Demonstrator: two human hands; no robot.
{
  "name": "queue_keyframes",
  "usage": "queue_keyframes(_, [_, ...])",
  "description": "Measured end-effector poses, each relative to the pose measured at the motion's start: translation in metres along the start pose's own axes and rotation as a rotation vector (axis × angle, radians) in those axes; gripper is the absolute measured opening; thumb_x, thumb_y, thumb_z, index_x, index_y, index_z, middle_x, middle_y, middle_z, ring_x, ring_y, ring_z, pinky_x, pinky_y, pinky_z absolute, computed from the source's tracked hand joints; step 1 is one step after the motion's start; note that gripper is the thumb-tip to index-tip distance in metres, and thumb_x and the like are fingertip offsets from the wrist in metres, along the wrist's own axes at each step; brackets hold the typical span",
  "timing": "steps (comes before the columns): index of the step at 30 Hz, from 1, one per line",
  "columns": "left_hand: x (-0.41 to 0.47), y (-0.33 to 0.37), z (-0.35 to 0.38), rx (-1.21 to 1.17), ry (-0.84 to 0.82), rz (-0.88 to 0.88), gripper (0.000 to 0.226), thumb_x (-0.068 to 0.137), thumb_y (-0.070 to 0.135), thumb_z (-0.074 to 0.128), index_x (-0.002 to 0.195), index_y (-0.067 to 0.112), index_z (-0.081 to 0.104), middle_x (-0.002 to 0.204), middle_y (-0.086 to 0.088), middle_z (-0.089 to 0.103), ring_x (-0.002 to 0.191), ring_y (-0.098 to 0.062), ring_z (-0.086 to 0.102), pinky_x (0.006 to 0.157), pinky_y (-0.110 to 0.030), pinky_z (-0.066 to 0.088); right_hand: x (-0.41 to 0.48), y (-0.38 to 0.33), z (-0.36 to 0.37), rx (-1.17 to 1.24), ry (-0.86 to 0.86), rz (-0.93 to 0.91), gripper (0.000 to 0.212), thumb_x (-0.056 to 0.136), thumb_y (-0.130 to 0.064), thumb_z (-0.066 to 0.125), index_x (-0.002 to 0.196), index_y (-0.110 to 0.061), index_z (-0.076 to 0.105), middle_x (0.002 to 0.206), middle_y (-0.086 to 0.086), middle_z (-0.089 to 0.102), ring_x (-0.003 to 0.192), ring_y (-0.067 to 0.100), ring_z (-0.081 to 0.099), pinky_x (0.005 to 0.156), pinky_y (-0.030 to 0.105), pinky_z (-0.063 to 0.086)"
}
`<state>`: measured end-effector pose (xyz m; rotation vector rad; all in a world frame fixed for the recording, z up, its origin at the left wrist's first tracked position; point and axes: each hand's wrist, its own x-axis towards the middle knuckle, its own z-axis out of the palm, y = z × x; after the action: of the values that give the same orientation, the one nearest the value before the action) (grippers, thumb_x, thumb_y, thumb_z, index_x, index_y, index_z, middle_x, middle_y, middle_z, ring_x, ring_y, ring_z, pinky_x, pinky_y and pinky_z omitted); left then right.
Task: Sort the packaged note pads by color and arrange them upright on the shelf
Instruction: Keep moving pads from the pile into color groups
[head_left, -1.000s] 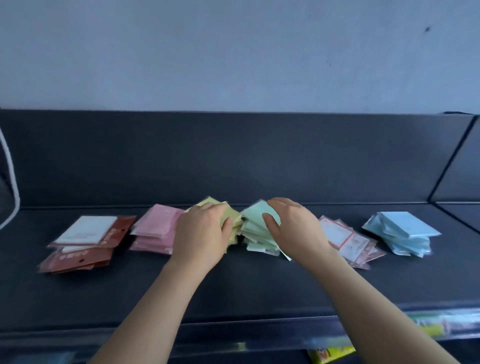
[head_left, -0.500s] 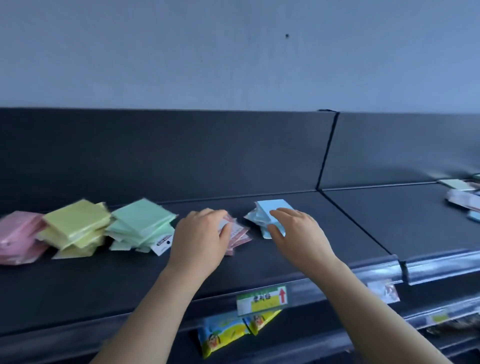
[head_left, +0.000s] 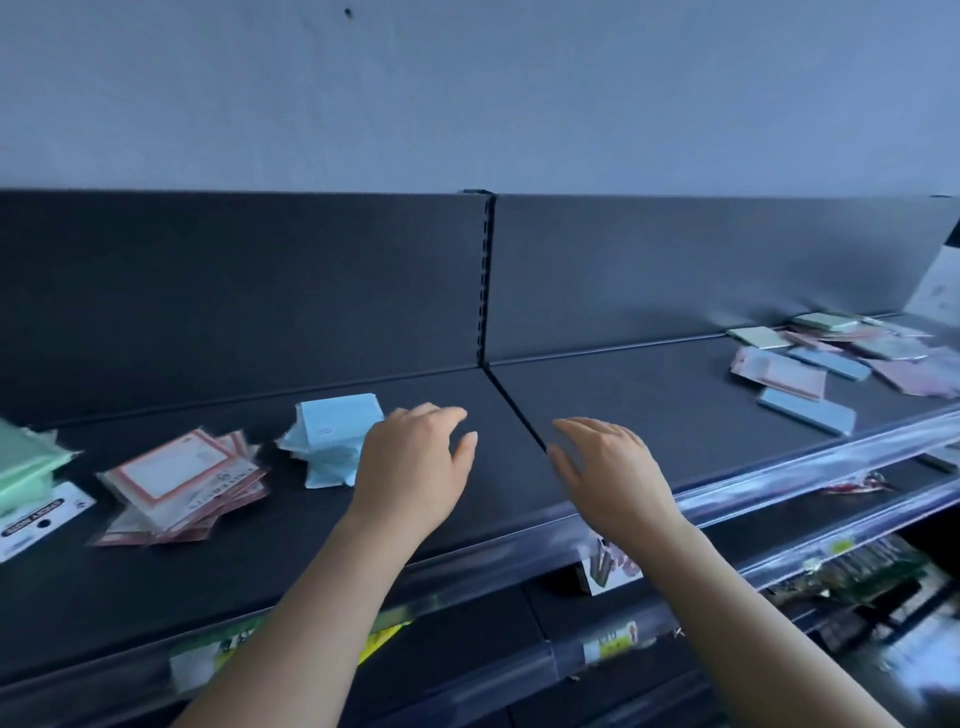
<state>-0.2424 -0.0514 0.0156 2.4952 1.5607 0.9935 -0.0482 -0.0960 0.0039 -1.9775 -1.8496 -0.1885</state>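
Above the dark shelf (head_left: 649, 410), left hand (head_left: 415, 467) and right hand (head_left: 610, 467) hover spread; grey wall (head_left: 467, 93) behind.

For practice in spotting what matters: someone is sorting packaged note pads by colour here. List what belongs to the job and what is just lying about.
Job: blue pad stack, red-bordered pad stack, green pad stack, unsorted pad heap, shelf, left hand, right hand.

Lying about: price label, goods on lower shelf.
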Motion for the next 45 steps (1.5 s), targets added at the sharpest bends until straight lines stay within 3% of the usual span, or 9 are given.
queue_keyframes(13, [0.106,0.08,0.1,-0.02,-0.145,0.104,0.036,0.098,0.039,0.045,0.128,0.024,0.057,0.115,0.007,0.064,0.107,-0.02,0.055,0.09,-0.031,0.043,0.065,0.133,-0.011,-0.085,0.048,0.139,0.03,0.096,-0.03,0.048,0.114,-0.011,0.063,0.117,0.002,0.066,0.114,0.023,0.055,0.096,0.032,0.034])
queue_keyframes(20, [0.149,0.138,0.161,0.011,-0.232,0.127,0.034,0.098,0.039,0.045,0.122,0.021,0.06,0.11,0.005,0.064,0.103,-0.021,0.054,0.088,-0.033,0.044,0.084,0.237,-0.013,-0.11,0.038,0.274,0.03,0.094,-0.03,0.05,0.11,-0.008,0.064,0.114,0.007,0.066,0.111,0.029,0.055,0.093,0.036,0.038])
queue_keyframes(23, [0.165,0.166,0.188,0.022,-0.25,0.111,0.034,0.098,0.038,0.044,0.122,0.02,0.06,0.11,0.003,0.063,0.104,-0.022,0.054,0.088,-0.033,0.044,0.092,0.293,-0.013,-0.132,0.011,0.352,0.039,0.095,-0.035,0.048,0.127,-0.014,0.057,0.132,0.007,0.056,0.125,0.028,0.046,0.103,0.037,0.034])
queue_keyframes(27, [0.181,0.207,0.223,0.031,-0.255,0.054,0.033,0.098,0.038,0.044,0.118,0.018,0.061,0.109,0.003,0.063,0.104,-0.022,0.055,0.086,-0.033,0.045,0.096,0.369,-0.014,-0.18,-0.17,0.489,0.052,0.096,-0.048,0.039,0.143,-0.026,0.034,0.151,0.003,0.031,0.139,0.027,0.025,0.11,0.041,0.023])
queue_keyframes(31, [0.194,0.242,0.251,-0.004,-0.259,-0.017,0.035,0.098,0.039,0.046,0.127,0.022,0.057,0.113,0.004,0.062,0.107,-0.021,0.054,0.086,-0.033,0.045,0.108,0.406,-0.009,0.029,-0.184,0.353,0.044,0.097,-0.038,0.046,0.138,-0.021,0.044,0.147,0.007,0.036,0.137,0.025,0.03,0.11,0.028,0.016])
queue_keyframes(34, [0.198,0.257,0.265,-0.029,-0.26,-0.091,0.035,0.097,0.039,0.048,0.126,0.021,0.057,0.111,0.003,0.061,0.103,-0.02,0.056,0.083,-0.033,0.048,0.114,0.409,0.0,0.037,-0.198,0.182,0.04,0.099,-0.031,0.043,0.139,-0.026,0.045,0.152,0.004,0.03,0.138,0.027,0.026,0.109,0.026,0.015])
queue_keyframes(40, [0.199,0.262,0.28,-0.041,-0.265,-0.202,0.029,0.093,0.043,0.051,0.093,0.014,0.055,0.098,-0.003,0.056,0.092,-0.026,0.055,0.07,-0.033,0.043,0.138,0.394,0.01,0.187,-0.275,-0.083,0.042,0.099,-0.018,0.043,0.141,-0.022,0.045,0.15,0.001,0.036,0.138,0.024,0.026,0.11,0.024,0.014])
queue_keyframes(42, [0.202,0.259,0.284,-0.008,-0.318,-0.24,0.039,0.092,0.048,0.051,0.113,0.016,0.055,0.122,-0.007,0.054,0.109,-0.03,0.052,0.085,-0.036,0.045,0.146,0.389,0.013,0.323,-0.303,-0.132,0.043,0.096,-0.01,0.045,0.139,-0.018,0.049,0.15,0.003,0.039,0.14,0.022,0.03,0.111,0.021,0.016])
queue_keyframes(45, [0.208,0.253,0.288,0.07,-0.405,-0.268,0.069,0.091,0.058,0.047,0.145,0.017,0.032,0.15,-0.003,0.035,0.135,-0.029,0.035,0.105,-0.038,0.036,0.154,0.399,0.007,0.489,-0.256,-0.051,0.05,0.091,-0.003,0.046,0.138,-0.019,0.051,0.151,-0.001,0.038,0.14,0.014,0.033,0.106,0.013,0.02])
